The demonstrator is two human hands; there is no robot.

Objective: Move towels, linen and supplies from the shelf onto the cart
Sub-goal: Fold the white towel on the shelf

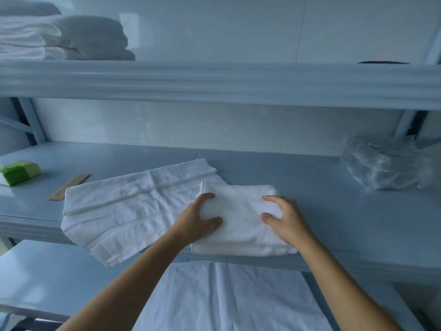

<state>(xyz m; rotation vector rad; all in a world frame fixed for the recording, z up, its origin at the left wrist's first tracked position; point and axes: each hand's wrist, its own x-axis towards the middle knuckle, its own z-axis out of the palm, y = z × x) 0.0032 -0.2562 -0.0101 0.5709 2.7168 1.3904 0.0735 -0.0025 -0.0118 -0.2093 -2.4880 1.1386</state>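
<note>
Both hands clasp the folded towel [241, 231]: the left hand [199, 219] curls round its left edge, the right hand [285, 219] round its right. It sits at centre frame on the front lip of the middle shelf [334, 211], overlapping a flatter towel [133, 211] on its left. It looks soft, light and floppy, so gripping both sides with support underneath should keep the folds together. A white sheet [226, 299] lies below it, and a towel stack [71, 37] sits upper left.
</note>
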